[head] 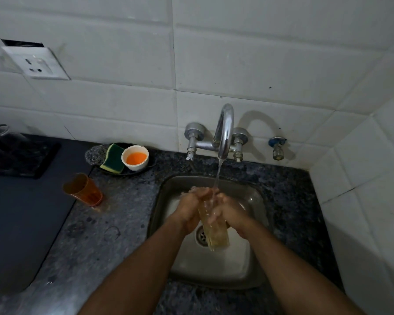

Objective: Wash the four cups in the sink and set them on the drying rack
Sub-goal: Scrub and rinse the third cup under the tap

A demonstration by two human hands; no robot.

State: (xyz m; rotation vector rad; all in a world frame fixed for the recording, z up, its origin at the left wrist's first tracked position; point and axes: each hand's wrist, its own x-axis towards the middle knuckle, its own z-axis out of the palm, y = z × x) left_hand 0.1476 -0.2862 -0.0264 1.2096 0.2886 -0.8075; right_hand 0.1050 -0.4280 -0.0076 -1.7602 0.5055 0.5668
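Both hands [210, 209] hold a clear cup [214, 230] under running water [217, 176].

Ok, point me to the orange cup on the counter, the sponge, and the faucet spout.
orange cup [83, 189]: head view, middle of its side wall.
sponge [113, 158]: head view, dark green scrubbing face.
faucet spout [225, 130]: head view, curved chrome neck above the sink.

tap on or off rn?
On. A stream of water falls from the faucet spout onto the cup held by both hands over the sink.
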